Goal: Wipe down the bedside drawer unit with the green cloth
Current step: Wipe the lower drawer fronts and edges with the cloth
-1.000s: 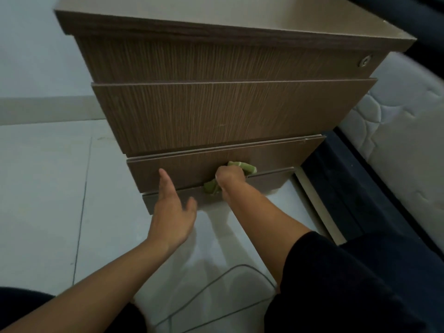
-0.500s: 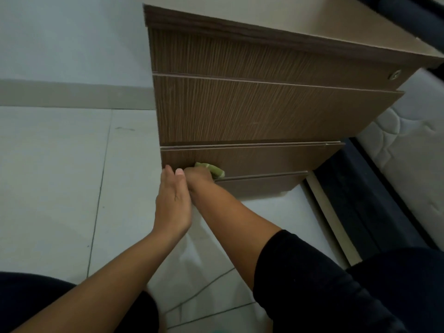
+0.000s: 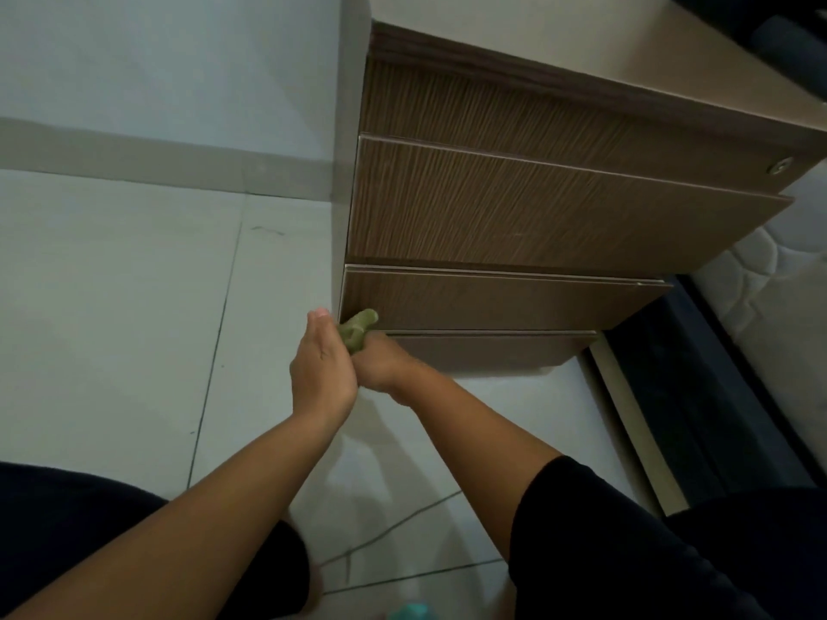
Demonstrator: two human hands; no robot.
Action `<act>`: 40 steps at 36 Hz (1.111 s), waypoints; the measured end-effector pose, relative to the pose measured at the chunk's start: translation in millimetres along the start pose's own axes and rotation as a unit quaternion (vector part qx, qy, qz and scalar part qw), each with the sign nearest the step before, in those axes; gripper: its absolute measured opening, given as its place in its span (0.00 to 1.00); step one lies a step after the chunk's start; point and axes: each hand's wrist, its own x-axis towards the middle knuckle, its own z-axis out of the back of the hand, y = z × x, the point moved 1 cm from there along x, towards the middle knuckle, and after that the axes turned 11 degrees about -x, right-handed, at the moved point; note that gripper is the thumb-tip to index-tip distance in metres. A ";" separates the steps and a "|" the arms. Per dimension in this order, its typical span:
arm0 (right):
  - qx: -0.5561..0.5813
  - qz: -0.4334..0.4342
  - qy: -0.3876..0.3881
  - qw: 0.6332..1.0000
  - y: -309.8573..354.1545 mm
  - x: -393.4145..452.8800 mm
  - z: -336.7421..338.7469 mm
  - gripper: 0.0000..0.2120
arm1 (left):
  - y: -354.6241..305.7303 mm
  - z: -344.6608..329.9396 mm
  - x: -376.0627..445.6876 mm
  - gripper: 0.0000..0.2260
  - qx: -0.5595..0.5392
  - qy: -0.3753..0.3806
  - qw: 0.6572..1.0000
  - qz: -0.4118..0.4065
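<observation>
Since a second ago, both hands have slid leftward along the bottom drawer front to its left corner, and the left hand, which then hung apart with fingers spread, has closed in until it touches the right.

The right hand (image 3: pixel 380 362) is curled into a fist around the green cloth (image 3: pixel 357 331), fingers clamped on it. Only a bunched lump of the cloth shows, poking out of the top of the fist at twelve o'clock from the knuckles, pressed at the lower left corner of the bottom drawer front (image 3: pixel 492 302). How the fingertips lie under the cloth cannot be told.

The left hand (image 3: pixel 320 366) stands on edge at nine o'clock from the right hand, its fingers together and straight, pointing up toward the corner of the bedside drawer unit (image 3: pixel 537 208). Its palm side rests against the cloth and the right fist, grasping nothing itself.

Below the drawer a recessed plinth (image 3: pixel 483 351) meets the pale tiled floor (image 3: pixel 134 306). At three o'clock from the unit lies a white quilted mattress (image 3: pixel 769 279).
</observation>
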 end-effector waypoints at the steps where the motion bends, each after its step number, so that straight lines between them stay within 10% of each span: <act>1: -0.036 0.003 0.009 0.999 -0.8 -4.0 0.7 0.07 | -0.6 1.1 0.2 0.26 0.002 -0.007 1.000 0.010; 7: -0.197 -0.049 -0.037 0.978 -18.9 -7.5 2.4 0.09 | 7.6 5.3 7.7 0.24 0.065 0.038 0.997 0.006; 13: -0.287 -0.117 -0.057 0.949 -41.4 -1.3 9.0 0.34 | 36.6 -3.4 27.4 0.22 0.212 0.156 0.961 -0.080; 40: -0.337 -0.111 -0.135 0.925 -45.7 -25.7 27.6 0.20 | 47.8 -7.4 41.2 0.23 0.229 0.158 0.960 -0.023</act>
